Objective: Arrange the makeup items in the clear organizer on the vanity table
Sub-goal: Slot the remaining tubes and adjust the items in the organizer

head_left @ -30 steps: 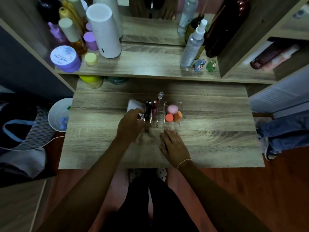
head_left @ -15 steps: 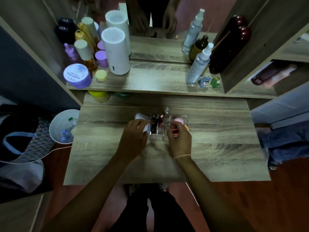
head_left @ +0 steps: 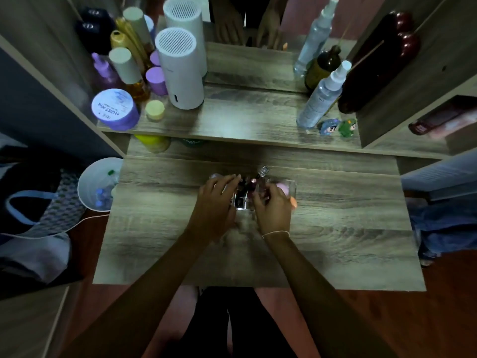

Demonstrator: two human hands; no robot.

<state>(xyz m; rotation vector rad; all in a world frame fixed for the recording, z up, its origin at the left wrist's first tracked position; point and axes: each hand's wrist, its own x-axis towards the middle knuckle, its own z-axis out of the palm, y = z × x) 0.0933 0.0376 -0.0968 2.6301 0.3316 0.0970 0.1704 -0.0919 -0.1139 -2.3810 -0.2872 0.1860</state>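
On the tabletop (head_left: 335, 228) stands the clear organizer (head_left: 290, 188) — the left hand (head_left: 214, 205) and right hand (head_left: 273, 210) cover its front, fingers (head_left: 258, 200) curled among its compartments; whether they grip anything I cannot tell. A pink sponge (head_left: 282, 187) peeks beyond.

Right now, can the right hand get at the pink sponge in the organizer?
Probably yes. The right hand sits at the clear organizer, and the pink sponge lies just past its fingers in the open-topped right compartment, with nothing over it. The left hand is off to the other side.

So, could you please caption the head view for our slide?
Both hands, left and right, reach into the clear organizer on the vanity table.
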